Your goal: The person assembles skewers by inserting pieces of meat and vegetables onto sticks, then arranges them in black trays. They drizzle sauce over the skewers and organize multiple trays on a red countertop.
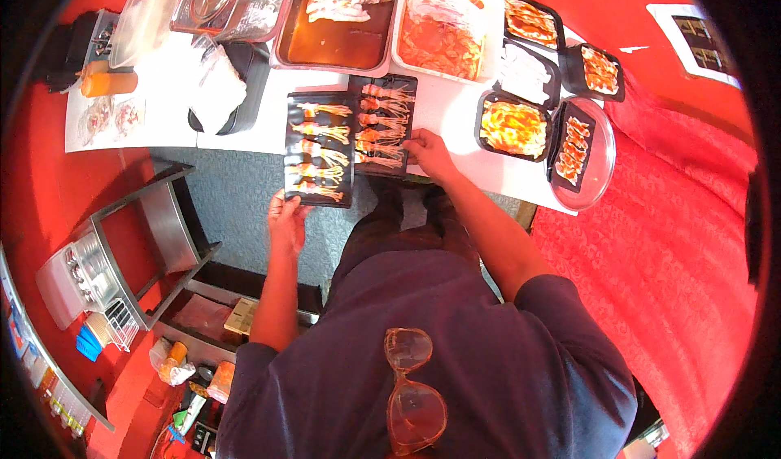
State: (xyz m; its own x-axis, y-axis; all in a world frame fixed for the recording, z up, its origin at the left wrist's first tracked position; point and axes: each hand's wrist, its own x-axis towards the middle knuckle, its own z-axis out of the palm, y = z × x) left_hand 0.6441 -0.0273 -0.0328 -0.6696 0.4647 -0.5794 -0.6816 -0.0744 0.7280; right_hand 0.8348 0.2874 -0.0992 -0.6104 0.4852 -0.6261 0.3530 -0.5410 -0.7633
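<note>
Black plastic, two trays of it, and that's where both my hands are. My left hand [286,217] is closed on the near edge of the left black tray [319,151], thumb on top, so that tray hangs half off the table [443,105] toward me. My right hand [429,155] lies flat with loose fingers against the near right corner of the second black tray [384,125], touching rather than gripping as far as I can tell. The two trays lie side by side, edges touching, just ahead of both hands.

By my read this is the arranging step: loaded trays being squared up or drawn off the table. The next move calls for a level lift with the left hand, since the whole squid [321,132] lie loose and would slide if the tray tips.

The count: five squid in the left tray, about five in the right, tentacles pointing to my right. Beyond my right hand, five smaller dark trays of sauced or white food, one of them on a round metal platter [604,159]. Farther ahead of the hands, one steel pan [333,44] of brown liquid and one white tub [443,28] of red-sauced pieces.
</note>
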